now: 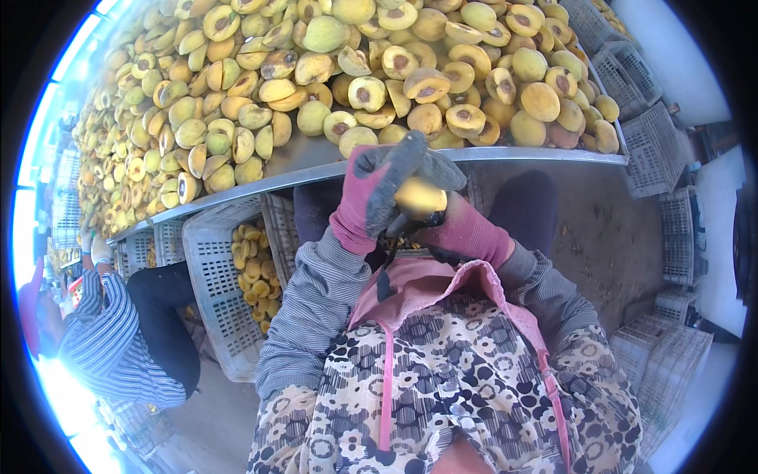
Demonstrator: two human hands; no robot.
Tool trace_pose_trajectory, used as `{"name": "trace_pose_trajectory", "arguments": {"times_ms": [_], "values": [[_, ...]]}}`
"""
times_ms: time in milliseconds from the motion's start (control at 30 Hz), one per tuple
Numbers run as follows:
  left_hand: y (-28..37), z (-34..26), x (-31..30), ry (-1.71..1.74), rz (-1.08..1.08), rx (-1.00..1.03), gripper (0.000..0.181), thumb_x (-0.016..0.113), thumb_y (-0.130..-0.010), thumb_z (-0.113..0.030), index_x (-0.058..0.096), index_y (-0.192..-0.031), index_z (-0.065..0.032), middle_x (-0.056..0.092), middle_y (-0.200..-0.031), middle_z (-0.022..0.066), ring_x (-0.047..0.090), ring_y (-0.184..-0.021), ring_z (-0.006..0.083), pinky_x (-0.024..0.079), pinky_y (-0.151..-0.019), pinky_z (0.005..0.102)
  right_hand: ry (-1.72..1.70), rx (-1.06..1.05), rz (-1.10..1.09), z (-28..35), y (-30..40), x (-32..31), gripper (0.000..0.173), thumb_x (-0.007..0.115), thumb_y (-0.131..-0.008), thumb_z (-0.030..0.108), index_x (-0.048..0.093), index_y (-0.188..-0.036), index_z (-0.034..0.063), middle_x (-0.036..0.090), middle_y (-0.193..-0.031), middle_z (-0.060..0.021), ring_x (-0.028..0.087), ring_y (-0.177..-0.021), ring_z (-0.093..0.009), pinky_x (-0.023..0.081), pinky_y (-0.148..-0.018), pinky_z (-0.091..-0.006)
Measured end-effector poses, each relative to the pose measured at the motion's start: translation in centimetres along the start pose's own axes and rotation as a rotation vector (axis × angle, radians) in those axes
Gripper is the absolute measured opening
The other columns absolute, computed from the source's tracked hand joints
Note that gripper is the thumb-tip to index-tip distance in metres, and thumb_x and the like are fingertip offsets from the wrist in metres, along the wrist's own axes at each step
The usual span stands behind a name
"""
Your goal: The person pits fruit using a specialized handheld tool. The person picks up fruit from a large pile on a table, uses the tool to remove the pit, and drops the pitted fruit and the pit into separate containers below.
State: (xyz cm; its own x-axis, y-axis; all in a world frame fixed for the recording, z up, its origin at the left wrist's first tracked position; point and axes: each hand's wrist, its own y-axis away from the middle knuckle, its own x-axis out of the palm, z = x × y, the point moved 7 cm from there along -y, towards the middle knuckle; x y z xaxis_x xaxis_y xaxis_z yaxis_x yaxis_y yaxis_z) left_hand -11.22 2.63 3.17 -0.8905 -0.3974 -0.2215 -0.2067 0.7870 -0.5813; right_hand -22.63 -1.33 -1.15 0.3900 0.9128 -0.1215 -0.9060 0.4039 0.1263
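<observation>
My left hand (378,189), in a pink knit glove with a grey coated palm, is raised in front of my chest at the table's near edge. A smooth yellow stone-fruit half (421,198), partly blurred, sits between both hands, with the left fingers closed about it. From the right, my right hand (465,228), gloved alike, meets it; its fingers are mostly hidden. Something dark shows beneath the fruit, too covered to identify. Just beyond lies a heap of halved and whole yellow-green stone fruit (426,86), many cut faces showing brown pits or hollows.
A metal-edged table (308,176) holds the heap. Left of my legs stands a white plastic crate (222,296) containing yellow fruit halves (257,269). Another person in a striped top (118,343) sits farther left. More crates (654,148) line the right side.
</observation>
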Motion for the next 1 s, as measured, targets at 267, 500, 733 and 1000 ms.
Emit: {"name": "trace_pose_trajectory", "arguments": {"times_ms": [267,500,733,1000], "values": [[0.2,1.3,1.4,0.616,0.08,-0.573,0.028,0.066,-0.083,-0.006,0.064,-0.107,0.0083,0.068,-0.093,0.0082,0.062,-0.082,0.0119,0.05,-0.074,0.025,-0.088,-0.079,-0.005,-0.9,0.4,1.3,0.044,0.069,-0.076,0.004,0.056,-0.118,0.0037,0.065,-0.098,-0.0066,0.065,-0.084,-0.018,0.052,-0.076,-0.0329],[2.9,4.2,1.6,0.346,-0.005,-0.473,0.02,0.062,-0.086,-0.013,0.065,-0.097,0.0038,0.068,-0.088,0.0115,0.063,-0.077,0.0156,0.051,-0.072,0.0269,-0.155,-0.208,0.039,-1.4,0.6,2.6,0.06,0.071,-0.073,-0.001,0.051,-0.129,0.0061,0.057,-0.119,-0.0079,0.056,-0.108,-0.02,0.046,-0.09,-0.032],[5.3,1.8,-6.1,-0.401,-0.212,-0.129,0.041,0.063,-0.083,-0.022,0.057,-0.115,0.0018,0.065,-0.1,0.0149,0.064,-0.087,0.0255,0.051,-0.08,0.0343,-0.198,0.025,0.218,-2.4,-0.8,2.2,0.041,0.07,-0.078,0.005,0.06,-0.118,0.0026,0.065,-0.108,-0.009,0.061,-0.097,-0.017,0.048,-0.087,-0.0289],[2.5,3.9,-14.2,-1.134,-0.121,-0.242,0.072,0.081,-0.069,-0.024,0.048,-0.133,-0.0146,0.054,-0.129,0.0117,0.053,-0.117,0.0319,0.044,-0.096,0.0428,1.005,0.245,-0.064,-15.6,-0.1,-4.3,0.055,0.058,-0.081,0.037,0.053,-0.126,0.0059,0.064,-0.108,-0.0204,0.062,-0.101,-0.033,0.049,-0.084,-0.0446]]}}
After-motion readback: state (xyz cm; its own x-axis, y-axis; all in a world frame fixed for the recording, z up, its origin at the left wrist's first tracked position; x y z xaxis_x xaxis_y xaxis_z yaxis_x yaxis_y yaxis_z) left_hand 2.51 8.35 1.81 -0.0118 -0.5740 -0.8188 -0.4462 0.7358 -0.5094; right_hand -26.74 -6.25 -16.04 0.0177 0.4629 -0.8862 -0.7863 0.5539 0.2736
